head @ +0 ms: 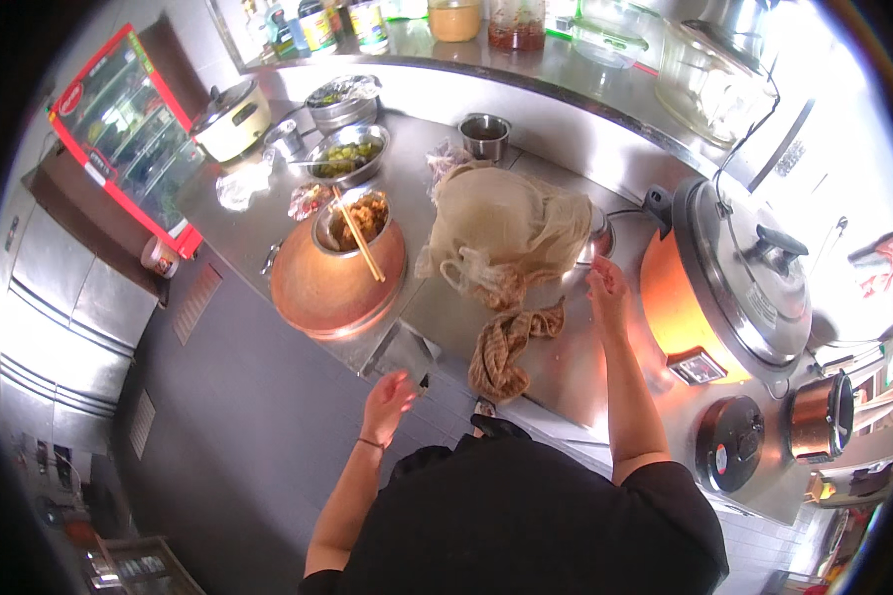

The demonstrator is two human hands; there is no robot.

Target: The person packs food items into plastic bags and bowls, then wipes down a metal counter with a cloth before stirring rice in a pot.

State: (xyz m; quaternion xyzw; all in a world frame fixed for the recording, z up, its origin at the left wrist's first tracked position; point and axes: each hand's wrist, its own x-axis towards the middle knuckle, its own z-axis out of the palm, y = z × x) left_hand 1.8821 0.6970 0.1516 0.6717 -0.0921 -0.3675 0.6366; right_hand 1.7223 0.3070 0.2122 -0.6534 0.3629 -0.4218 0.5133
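My left hand (388, 405) hangs in front of the counter's edge, below the round wooden chopping block (335, 290), with fingers loosely bent and nothing seen in it. Over the steel counter, my right hand (608, 286) is beside a cloth-covered bundle (491, 216); the fingers are curled, and whether they hold anything is unclear. A metal bowl of brown food (365, 216) stands on the block with wooden chopsticks (357, 234) across it. Near the front edge lies a crumpled brown checked cloth (502, 361). Part of a round metal vessel (603, 236) shows behind my right hand.
A large orange cooker (677, 297) with a metal lid and cord stands right, near a black round lid (731, 444) and a small pot (818, 416). Behind are a steel pot (485, 136), a bowl of green food (350, 155), a rice cooker (232, 123) and a shelf of jars (454, 18).
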